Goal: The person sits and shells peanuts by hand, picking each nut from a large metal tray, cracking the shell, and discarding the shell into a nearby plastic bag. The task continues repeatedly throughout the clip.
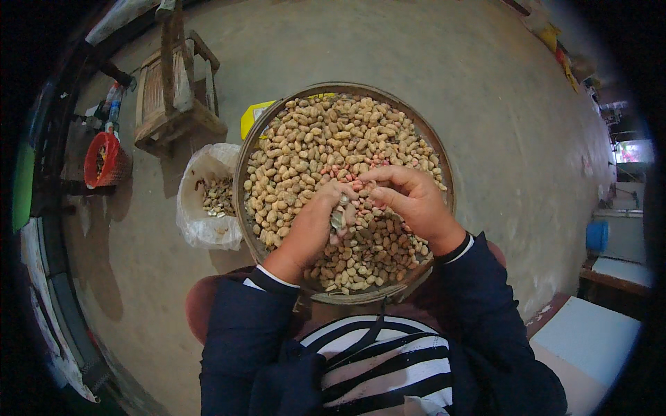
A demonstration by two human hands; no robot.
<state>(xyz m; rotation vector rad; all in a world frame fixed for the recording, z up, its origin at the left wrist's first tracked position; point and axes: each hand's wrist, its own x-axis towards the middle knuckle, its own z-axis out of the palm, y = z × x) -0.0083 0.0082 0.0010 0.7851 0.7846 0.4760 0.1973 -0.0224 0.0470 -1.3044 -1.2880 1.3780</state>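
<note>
A round, shallow basket [448, 171] full of unshelled peanuts [291, 171] rests over my lap. Above its middle, my left hand [317, 218] is curled around several peanut shell pieces [338, 218], with its thumb and fingertips pointing to the right. My right hand [411, 203] meets it there, thumb and forefinger pinched close to a reddish peanut kernel [358, 184]; which hand holds that kernel is hard to tell. Pink shelled kernels [333, 169] lie among the pods just beyond my hands.
Left of the basket, a bin lined with clear plastic [218, 231] holds shells. Beyond it are a wooden chair [166, 104] and a red plastic basket [106, 161] on the concrete floor. A yellow item [250, 119] shows behind the basket's rim. A white-topped surface [588, 338] is at the lower right.
</note>
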